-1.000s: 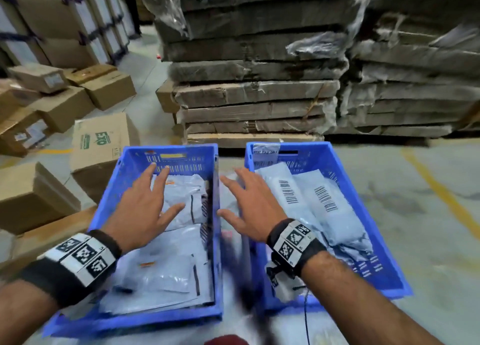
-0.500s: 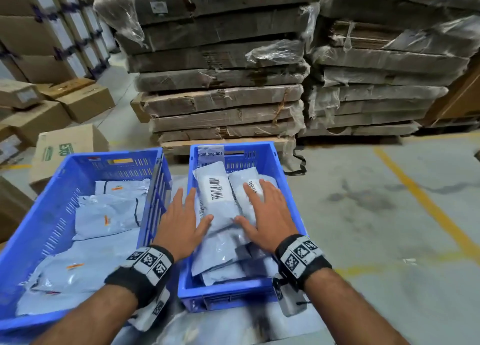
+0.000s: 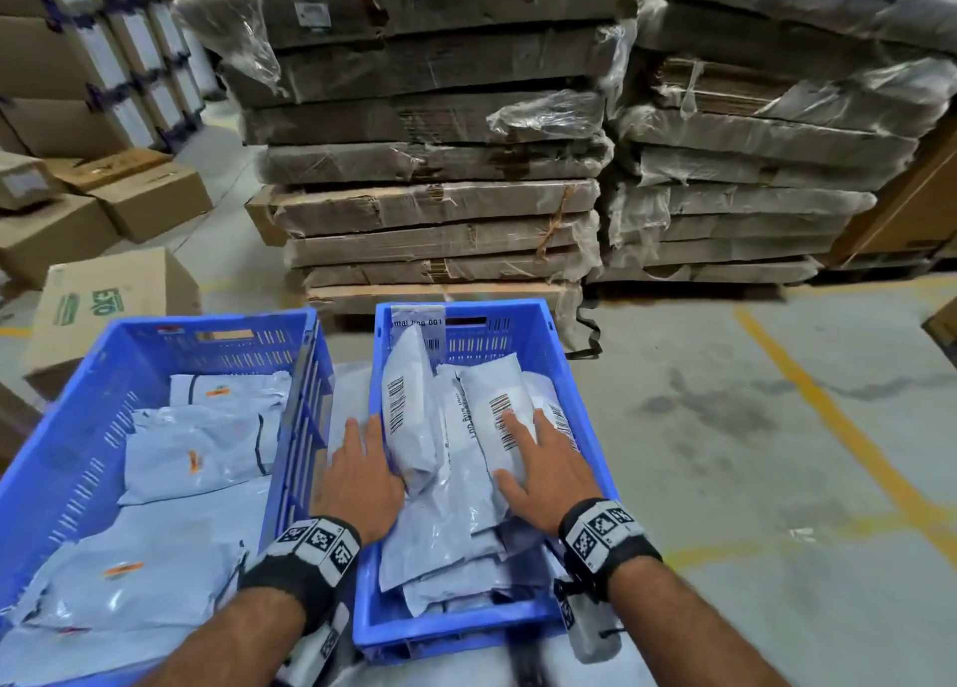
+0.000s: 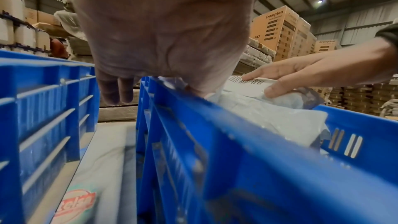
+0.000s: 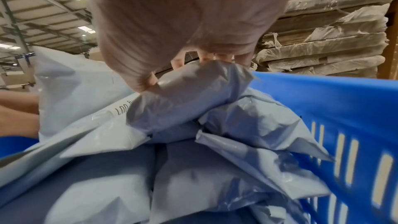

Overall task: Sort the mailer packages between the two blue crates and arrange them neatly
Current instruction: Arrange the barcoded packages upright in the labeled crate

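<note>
Compared with half a second back: slid the left grip off the pile to the left wall of the right crate, fingers straight and hanging over the rim into the gap between the crates, thumb side pressed against a mailer. Tipped that mailer up on its long edge, leaning on the wall, where before it lay flat. Kept the right grip wide and flat, fingers spread on the barcode label of a second mailer, thumb at its near edge; holding nothing in either, only pressing. A second back, hovering over the left crate and the gap instead. Legible: "bag 001" on a white tag at the right crate's far rim, start of the line cut off; "LOD" on a mailer in the right wrist view; "Crompton" on tall cartons; green print on a brown box, too skewed to read; part of a red logo on the sheeting between the crates. Mailers pale grey-blue, glossy, creased, black barcodes on white labels, overlapping loosely in the right crate. Flatter ones with small orange marks spread in the left crate. Behind both, wrapped cardboard stacks.
</note>
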`<control>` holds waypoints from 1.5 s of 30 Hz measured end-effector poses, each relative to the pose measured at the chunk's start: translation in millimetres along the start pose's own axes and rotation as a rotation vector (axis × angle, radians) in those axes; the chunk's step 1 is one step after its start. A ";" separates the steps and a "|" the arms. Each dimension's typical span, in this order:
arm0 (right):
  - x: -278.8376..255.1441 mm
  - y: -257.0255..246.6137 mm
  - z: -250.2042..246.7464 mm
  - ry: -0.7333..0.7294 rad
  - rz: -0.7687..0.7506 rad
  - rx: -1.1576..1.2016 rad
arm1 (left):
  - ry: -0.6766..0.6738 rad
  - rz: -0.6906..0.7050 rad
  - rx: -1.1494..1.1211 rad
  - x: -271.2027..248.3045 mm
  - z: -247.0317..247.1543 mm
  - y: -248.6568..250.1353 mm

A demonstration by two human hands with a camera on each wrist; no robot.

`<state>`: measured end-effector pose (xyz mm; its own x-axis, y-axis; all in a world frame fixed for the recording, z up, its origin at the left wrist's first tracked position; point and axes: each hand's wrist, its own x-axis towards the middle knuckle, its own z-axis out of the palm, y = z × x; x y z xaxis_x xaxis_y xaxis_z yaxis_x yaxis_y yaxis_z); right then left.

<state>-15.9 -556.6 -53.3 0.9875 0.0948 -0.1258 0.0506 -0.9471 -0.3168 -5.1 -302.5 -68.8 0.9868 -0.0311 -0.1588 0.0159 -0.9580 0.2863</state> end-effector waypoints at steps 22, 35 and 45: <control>32.7 -7.4 -3.9 0.041 0.030 0.036 | 0.171 0.069 -0.213 -4.7 37.0 -2.6; 70.6 21.4 -9.1 -0.056 -0.256 0.053 | 0.162 0.001 -0.221 -7.5 29.5 5.6; 80.1 21.9 -10.8 -0.118 -0.245 0.063 | 0.160 0.018 -0.192 -9.1 25.3 9.2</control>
<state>65.9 -573.1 -60.2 0.9226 0.3570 -0.1459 0.2723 -0.8709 -0.4091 -18.0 -318.2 -88.7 0.9999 0.0129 -0.0049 0.0138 -0.8856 0.4642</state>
